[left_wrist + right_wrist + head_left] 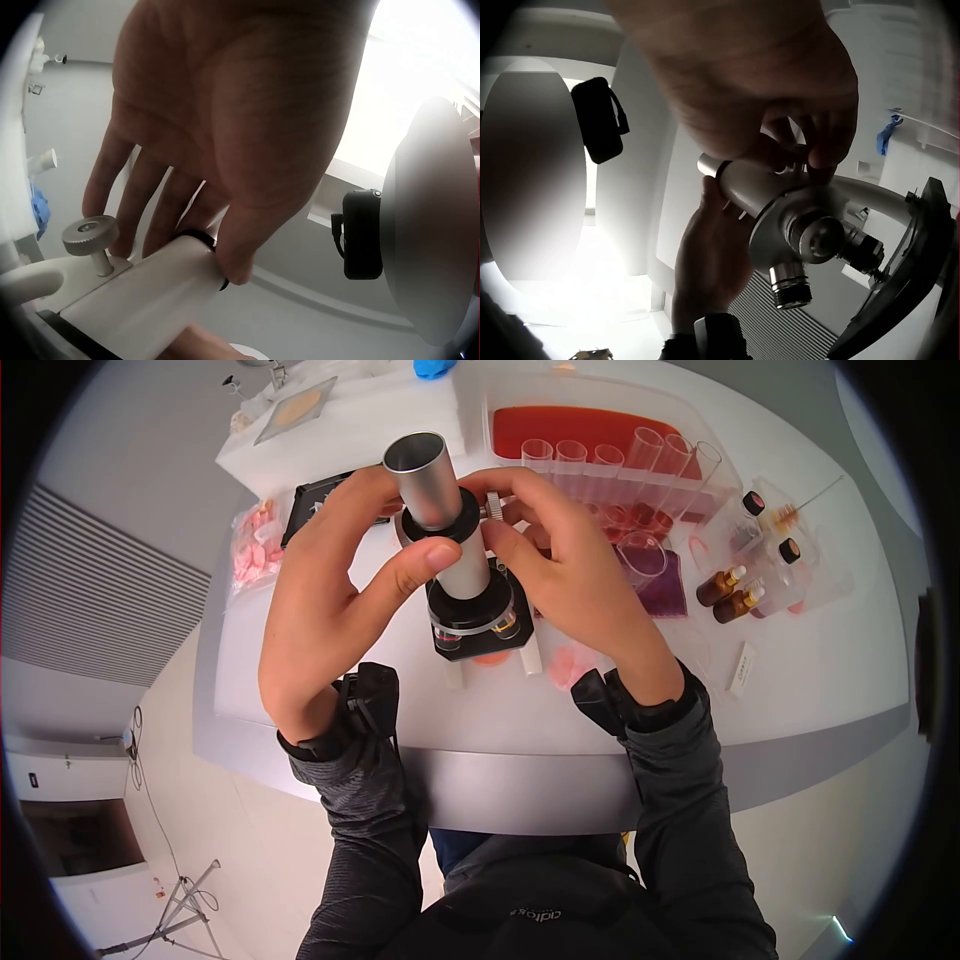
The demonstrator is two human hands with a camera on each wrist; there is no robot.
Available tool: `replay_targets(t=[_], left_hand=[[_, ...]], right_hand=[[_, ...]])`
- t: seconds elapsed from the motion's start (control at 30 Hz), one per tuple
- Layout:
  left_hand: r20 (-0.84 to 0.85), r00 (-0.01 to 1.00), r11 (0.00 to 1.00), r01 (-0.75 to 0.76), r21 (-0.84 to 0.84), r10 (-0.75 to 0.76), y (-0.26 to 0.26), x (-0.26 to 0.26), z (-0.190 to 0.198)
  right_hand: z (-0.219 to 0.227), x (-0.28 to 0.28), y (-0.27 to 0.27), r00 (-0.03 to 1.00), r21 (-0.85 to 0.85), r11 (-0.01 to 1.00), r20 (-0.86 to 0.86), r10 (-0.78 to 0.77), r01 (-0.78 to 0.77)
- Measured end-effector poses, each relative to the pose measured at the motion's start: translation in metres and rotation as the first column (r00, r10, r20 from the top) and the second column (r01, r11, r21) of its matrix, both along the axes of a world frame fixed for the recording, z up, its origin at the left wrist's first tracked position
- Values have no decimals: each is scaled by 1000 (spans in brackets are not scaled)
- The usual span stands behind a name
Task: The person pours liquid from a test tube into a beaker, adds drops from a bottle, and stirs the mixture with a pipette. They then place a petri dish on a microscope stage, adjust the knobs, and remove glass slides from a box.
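A microscope stands in front of me, with a white body tube (462, 572) and a black collar at its top. A silver metal eyepiece tube (432, 495) rises from that collar. My left hand (325, 585) holds the top of the body from the left, thumb at the collar and fingers around the back. From the right, my right hand (585, 565) pinches a knurled side screw (493, 506) between thumb and fingers. The left wrist view shows a silver knob (90, 236) beside the body tube. Below, the right wrist view shows objective lenses (790, 285) above the black stage (911, 277).
Behind on the right, a clear bin (490, 435) of red liquid stands near several clear tubes (645, 450). Brown dropper bottles (738, 605) and capped bottles (748, 520) are at right. A white foam block (350, 440) and a bag of pink pieces (258, 550) are at left.
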State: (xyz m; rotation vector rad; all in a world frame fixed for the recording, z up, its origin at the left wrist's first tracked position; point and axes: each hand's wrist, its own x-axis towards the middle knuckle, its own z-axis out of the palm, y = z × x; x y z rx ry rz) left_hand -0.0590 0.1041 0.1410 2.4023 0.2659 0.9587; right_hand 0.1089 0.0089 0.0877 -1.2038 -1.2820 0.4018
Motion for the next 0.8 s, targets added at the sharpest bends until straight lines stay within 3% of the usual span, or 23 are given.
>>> replay_targets(t=[0.1, 0.2, 0.6, 0.8], left_hand=[[7, 1000, 1000, 3, -8, -3, 0, 0, -1], [10, 1000, 1000, 6, -6, -6, 0, 0, -1], [13, 1000, 999, -4, 37, 4, -2, -2, 2], [-21, 999, 997, -28, 75, 30, -4, -2, 7]], right_hand=[[5, 7, -6, 996, -51, 998, 77, 33, -29], [8, 8, -8, 997, -136, 991, 74, 19, -9], [10, 8, -6, 1000, -216, 976, -6, 31, -31], [7, 18, 0, 989, -177, 983, 134, 62, -38]])
